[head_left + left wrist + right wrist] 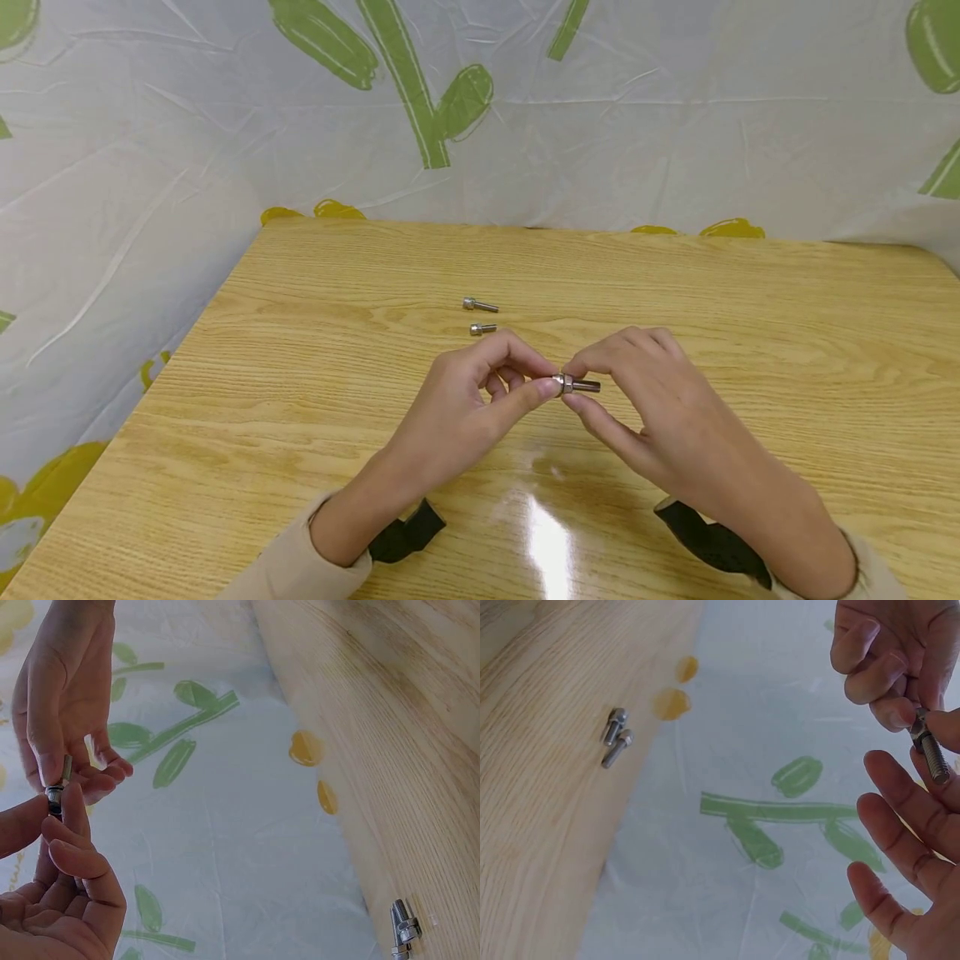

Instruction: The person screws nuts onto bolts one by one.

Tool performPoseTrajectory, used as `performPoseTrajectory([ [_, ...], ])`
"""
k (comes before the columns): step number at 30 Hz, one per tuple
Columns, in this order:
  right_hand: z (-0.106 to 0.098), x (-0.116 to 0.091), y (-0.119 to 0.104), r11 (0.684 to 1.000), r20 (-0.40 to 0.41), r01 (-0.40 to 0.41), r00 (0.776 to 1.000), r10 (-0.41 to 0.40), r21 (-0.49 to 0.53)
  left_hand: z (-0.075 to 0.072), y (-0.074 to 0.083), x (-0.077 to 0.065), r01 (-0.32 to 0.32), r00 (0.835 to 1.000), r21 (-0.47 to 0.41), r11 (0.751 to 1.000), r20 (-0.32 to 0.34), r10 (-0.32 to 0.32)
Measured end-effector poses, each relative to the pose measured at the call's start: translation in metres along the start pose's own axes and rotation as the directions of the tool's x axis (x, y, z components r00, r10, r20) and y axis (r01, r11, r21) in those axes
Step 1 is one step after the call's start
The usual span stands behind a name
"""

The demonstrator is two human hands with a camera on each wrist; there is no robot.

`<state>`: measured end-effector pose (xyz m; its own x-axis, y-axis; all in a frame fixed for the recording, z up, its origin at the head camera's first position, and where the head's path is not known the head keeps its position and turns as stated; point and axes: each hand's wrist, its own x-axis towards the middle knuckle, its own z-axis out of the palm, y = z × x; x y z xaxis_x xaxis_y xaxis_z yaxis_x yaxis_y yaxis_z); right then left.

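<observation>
A metal bolt (pixel 587 386) is held between both hands above the table, its threaded end pointing right in the head view. My left hand (pixel 465 408) pinches the head end between thumb and forefinger, covering much of it. Thumb and forefinger of my right hand (pixel 667 417) pinch at a nut (pixel 567 384) on the bolt, close to the head. In the right wrist view, the bare thread (pixel 934 759) sticks out past the fingers, and the right hand's other fingers are spread. Left fingertips also show around the bolt in the left wrist view.
Two more bolts lie on the wooden table (pixel 337 333) beyond the hands: a longer bolt (pixel 482 305) behind a shorter bolt (pixel 483 329). A white cloth (pixel 600 150) with green and yellow plant prints hangs along the table's back and left edges.
</observation>
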<state>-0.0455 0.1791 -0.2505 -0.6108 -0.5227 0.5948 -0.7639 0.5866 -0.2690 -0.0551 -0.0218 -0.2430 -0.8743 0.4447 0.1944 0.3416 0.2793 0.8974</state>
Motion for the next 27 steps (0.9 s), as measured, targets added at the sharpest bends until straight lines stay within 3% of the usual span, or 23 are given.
performPoseTrajectory([
  [7, -0.0024, -0.0016, -0.0013, 0.997, 0.088, -0.083, 0.993, 0.082, 0.004, 0.0003, 0.001, -0.0003, 0.006, 1.0, 0.003, 1.0, -0.002, -0.006],
  [12, 0.0003, -0.0015, -0.0022, 0.997, 0.068, -0.074, 0.995, 0.073, 0.016, 0.0009, 0.0019, -0.0009, 0.028, 1.0, 0.002, 1.0, 0.001, -0.028],
  [19, 0.005, -0.0025, -0.0018, 0.999, -0.021, -0.039, 0.999, 0.039, -0.019, 0.0019, 0.0011, -0.0011, 0.013, 1.0, 0.004, 1.0, -0.005, -0.013],
  [24, -0.0001, -0.0031, -0.0013, 0.995, 0.022, -0.097, 0.995, 0.097, -0.011, 0.001, 0.0002, -0.0007, -0.005, 1.0, 0.004, 1.0, -0.001, 0.005],
  [27, 0.0003, -0.0019, -0.0004, 0.998, 0.012, -0.058, 0.998, 0.058, -0.017, 0.0005, -0.0003, -0.0003, -0.008, 1.0, 0.003, 1.0, -0.001, 0.008],
])
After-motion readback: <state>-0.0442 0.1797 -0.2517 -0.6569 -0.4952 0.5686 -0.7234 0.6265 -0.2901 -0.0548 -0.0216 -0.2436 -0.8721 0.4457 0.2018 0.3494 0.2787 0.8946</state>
